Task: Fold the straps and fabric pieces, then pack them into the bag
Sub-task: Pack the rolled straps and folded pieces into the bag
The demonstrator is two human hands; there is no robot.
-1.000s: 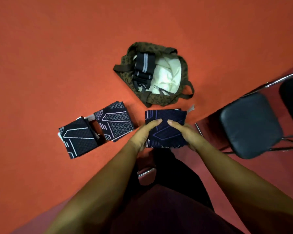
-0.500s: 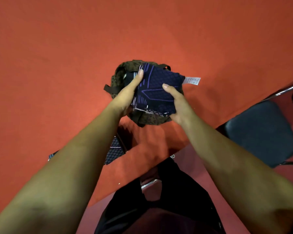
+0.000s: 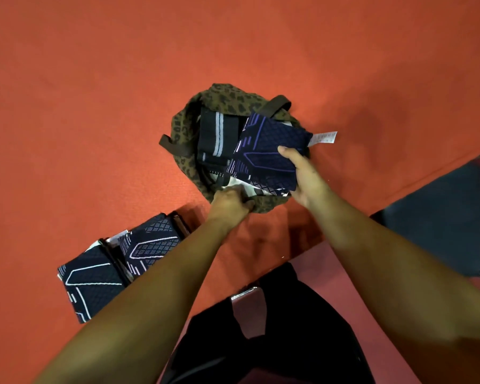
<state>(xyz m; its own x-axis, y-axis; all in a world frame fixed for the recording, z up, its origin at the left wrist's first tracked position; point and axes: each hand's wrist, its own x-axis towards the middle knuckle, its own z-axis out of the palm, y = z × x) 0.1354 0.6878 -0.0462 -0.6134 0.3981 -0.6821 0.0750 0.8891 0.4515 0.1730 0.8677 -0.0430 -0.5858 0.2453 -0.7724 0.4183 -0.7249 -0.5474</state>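
- Head view: the navy folded fabric piece, which lay flat on the orange tabletop under both hands a second ago, is now up at the mouth of the leopard-print bag.
- Half a second ago both hands carried it. Now the right hand alone grips it, thumb on top and fingers underneath, and its near edge dips into the opening.
- The left hand has let go of the piece and is curled around the bag's near rim, seemingly pulling the mouth open.
- This looks like the packing step for this piece: it is folded and partly over the opening, but not yet released inside.
- A black strap with a pale stripe already sits in the left part of the bag, just beside the incoming piece, so the free room seems to be on the right.
- A white label sticks out from the piece's far corner, past the bag's rim, and may catch there.
- The two folded pieces rest side by side on the tabletop to the left, partly hidden by the left forearm, and are still to be packed.
- A dark chair stands to the right, off the tabletop and well clear of the work.
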